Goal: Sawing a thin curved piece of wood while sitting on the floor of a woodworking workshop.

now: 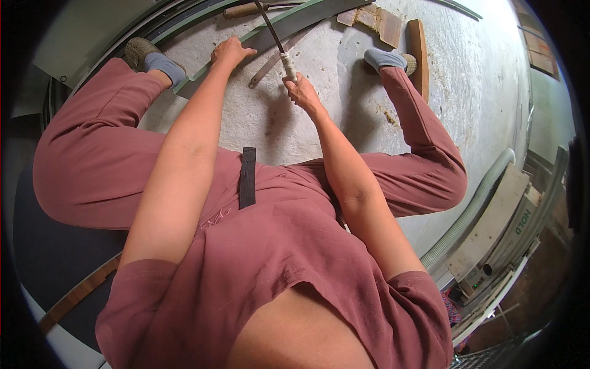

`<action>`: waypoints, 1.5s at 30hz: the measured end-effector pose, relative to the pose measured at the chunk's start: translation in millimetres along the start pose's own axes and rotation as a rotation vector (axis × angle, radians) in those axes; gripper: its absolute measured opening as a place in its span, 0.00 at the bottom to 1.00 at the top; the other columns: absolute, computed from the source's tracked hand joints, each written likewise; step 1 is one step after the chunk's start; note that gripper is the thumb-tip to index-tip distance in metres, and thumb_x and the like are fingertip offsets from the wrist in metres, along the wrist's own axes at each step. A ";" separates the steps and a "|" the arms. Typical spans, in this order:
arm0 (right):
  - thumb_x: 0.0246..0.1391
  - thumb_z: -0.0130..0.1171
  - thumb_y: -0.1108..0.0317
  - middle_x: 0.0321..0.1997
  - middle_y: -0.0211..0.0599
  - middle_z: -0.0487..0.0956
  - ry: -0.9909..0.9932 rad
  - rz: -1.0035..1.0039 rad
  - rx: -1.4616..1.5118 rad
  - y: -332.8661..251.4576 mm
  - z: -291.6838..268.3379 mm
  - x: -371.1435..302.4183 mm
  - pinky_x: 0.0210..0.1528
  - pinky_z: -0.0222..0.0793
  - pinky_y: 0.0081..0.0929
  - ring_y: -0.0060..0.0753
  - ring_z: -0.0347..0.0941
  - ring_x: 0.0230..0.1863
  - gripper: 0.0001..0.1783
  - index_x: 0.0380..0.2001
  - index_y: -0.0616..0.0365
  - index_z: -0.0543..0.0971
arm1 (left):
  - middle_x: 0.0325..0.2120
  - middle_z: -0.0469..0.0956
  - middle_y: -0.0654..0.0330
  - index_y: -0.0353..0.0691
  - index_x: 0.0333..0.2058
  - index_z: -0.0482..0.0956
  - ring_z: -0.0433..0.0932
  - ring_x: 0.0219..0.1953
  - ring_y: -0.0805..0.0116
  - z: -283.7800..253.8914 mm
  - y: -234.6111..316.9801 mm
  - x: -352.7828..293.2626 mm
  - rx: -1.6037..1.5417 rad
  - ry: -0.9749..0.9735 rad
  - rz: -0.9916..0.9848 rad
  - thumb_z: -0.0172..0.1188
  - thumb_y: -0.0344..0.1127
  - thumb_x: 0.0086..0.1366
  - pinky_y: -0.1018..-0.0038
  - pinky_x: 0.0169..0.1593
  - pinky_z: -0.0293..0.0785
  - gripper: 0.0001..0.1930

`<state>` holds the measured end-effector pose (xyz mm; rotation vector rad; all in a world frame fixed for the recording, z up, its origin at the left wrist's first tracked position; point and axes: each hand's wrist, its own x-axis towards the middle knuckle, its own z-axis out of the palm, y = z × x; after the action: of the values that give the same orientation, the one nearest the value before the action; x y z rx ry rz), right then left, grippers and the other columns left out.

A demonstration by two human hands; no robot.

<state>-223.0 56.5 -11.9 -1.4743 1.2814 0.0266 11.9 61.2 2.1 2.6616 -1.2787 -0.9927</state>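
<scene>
My right hand [301,91] is closed around the white-wrapped handle of a tool with a long, thin dark blade [270,27]. The blade points up and away, crossing in front of a long grey-green panel [316,15]. My left hand [230,53] lies on that panel, left of the tool, its thumb stretched to the right and its fingers bent over the edge. Their tips are partly hidden. Beneath the blade, a flat narrow bar [263,75] with a hole at its end rests on the concrete floor.
Beyond my left hand lies a tool with a wooden handle [241,10]. Wooden pieces [387,26] and a curved plank [419,58] are by my right foot. At the right, a ribbed hose [476,203] runs beside stacked boards [488,224].
</scene>
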 end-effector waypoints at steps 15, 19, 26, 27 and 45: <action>0.48 0.50 0.54 0.29 0.52 0.76 -0.007 0.013 -0.033 4.9 3.1 4.5 0.38 0.66 0.39 0.51 0.73 0.34 0.21 0.38 0.60 0.70 | 0.42 0.74 0.49 0.37 0.43 0.72 0.72 0.47 0.53 -0.2 -3.3 0.9 0.003 -0.002 0.000 0.63 0.59 0.42 0.60 0.47 0.68 0.35; 0.48 0.51 0.52 0.30 0.54 0.75 0.000 0.002 -0.046 9.8 0.7 5.0 0.38 0.65 0.39 0.53 0.72 0.36 0.22 0.36 0.60 0.70 | 0.43 0.74 0.50 0.37 0.44 0.72 0.72 0.47 0.53 -0.4 0.3 0.7 0.006 0.001 -0.011 0.63 0.59 0.42 0.60 0.47 0.68 0.35; 0.49 0.51 0.51 0.31 0.54 0.75 0.022 -0.017 -0.070 13.3 3.4 8.0 0.39 0.65 0.40 0.53 0.72 0.37 0.22 0.36 0.60 0.70 | 0.43 0.74 0.50 0.37 0.45 0.71 0.72 0.47 0.53 1.1 -1.9 3.4 0.002 0.016 0.008 0.63 0.59 0.42 0.60 0.47 0.68 0.36; 0.49 0.51 0.51 0.31 0.54 0.75 0.013 -0.018 -0.068 13.5 3.3 7.7 0.39 0.65 0.40 0.53 0.72 0.37 0.21 0.36 0.60 0.70 | 0.43 0.74 0.50 0.37 0.45 0.71 0.72 0.47 0.53 1.3 -2.0 3.6 0.002 0.016 0.008 0.63 0.59 0.42 0.60 0.47 0.68 0.36; 0.52 0.49 0.54 0.33 0.58 0.74 0.061 -0.072 -0.168 5.1 2.4 0.2 0.41 0.64 0.44 0.58 0.70 0.39 0.20 0.38 0.60 0.69 | 0.43 0.73 0.49 0.37 0.44 0.72 0.72 0.47 0.52 -1.5 0.5 -0.4 -0.017 0.016 -0.001 0.64 0.57 0.42 0.61 0.48 0.68 0.35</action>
<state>-225.1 59.3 -16.4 -1.6760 1.2991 0.0431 12.2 60.9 3.6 2.6521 -1.2598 -0.9756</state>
